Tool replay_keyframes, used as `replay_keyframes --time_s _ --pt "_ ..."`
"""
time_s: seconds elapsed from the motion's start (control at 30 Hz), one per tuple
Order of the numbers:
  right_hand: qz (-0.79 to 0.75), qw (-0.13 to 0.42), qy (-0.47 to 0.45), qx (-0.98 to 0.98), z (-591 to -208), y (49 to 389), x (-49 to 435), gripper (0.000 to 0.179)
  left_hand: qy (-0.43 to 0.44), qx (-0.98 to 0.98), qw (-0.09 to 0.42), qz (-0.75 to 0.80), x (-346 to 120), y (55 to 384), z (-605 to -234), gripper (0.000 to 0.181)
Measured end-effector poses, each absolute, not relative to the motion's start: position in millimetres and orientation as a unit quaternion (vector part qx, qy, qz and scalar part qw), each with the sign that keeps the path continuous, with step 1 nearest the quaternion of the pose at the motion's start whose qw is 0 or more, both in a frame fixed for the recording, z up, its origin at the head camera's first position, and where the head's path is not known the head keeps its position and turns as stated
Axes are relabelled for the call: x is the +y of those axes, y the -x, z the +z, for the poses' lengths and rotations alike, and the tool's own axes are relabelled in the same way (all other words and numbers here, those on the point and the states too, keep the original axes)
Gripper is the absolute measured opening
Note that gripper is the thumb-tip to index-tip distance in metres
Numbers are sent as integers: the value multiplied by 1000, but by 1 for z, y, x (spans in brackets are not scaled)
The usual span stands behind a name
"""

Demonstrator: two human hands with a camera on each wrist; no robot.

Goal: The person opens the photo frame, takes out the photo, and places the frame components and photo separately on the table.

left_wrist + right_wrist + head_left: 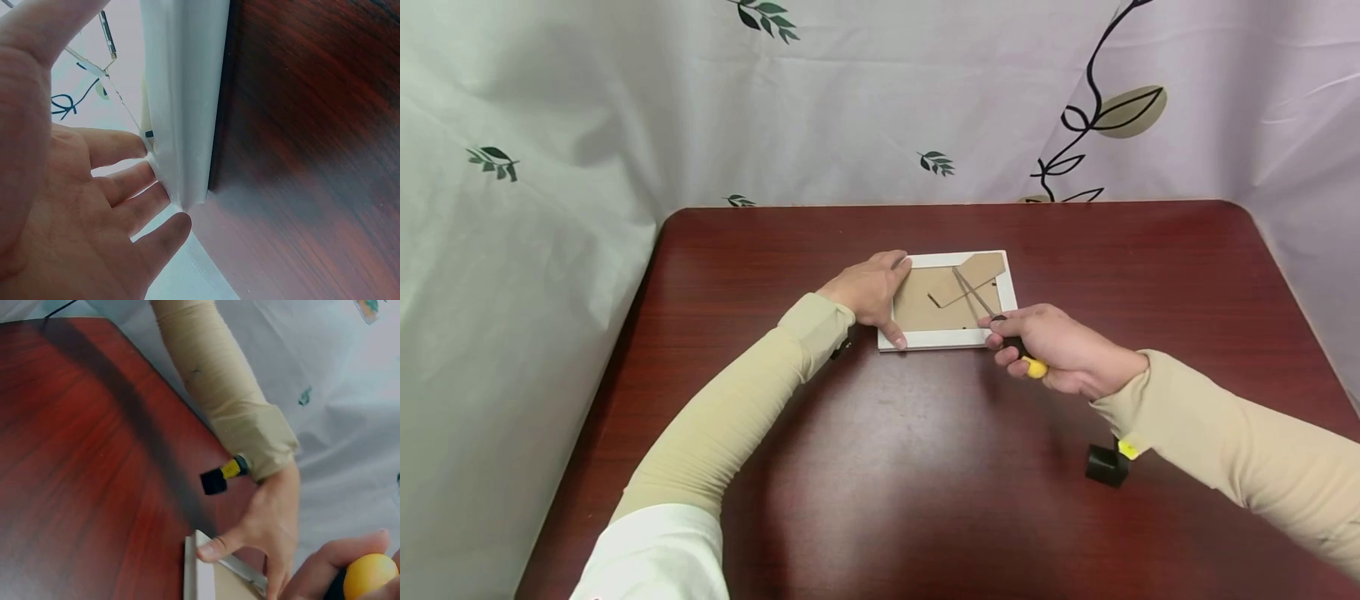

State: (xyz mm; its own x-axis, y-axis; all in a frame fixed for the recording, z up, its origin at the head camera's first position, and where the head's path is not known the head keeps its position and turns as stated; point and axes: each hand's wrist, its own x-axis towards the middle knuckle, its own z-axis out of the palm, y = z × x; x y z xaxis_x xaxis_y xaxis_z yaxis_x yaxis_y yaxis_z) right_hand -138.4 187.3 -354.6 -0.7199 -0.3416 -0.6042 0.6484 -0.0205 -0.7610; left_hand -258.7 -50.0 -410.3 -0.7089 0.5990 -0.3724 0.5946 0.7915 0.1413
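Observation:
A white picture frame lies back side up on the table, showing its brown backing board and stand leg. My left hand spreads across the frame's left end, thumb at the near corner and fingers toward the far one. In the left wrist view the fingers reach fairly straight to the white rim. My right hand grips a screwdriver by its black and yellow handle, over the near right corner. Its metal shaft slants across the backing, tip overlapping the stand leg.
The dark red wooden table has rounded far corners. A pale curtain with leaf prints hangs behind it and along its sides. A black wrist camera hangs beneath the right sleeve cuff.

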Motion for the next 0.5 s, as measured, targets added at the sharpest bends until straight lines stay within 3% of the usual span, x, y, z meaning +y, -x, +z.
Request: replay_keyframes --time_s 0.5 --pt "-680 325 -123 646 -360 128 180 36 -320 926 202 8 -50 259 -412 142"
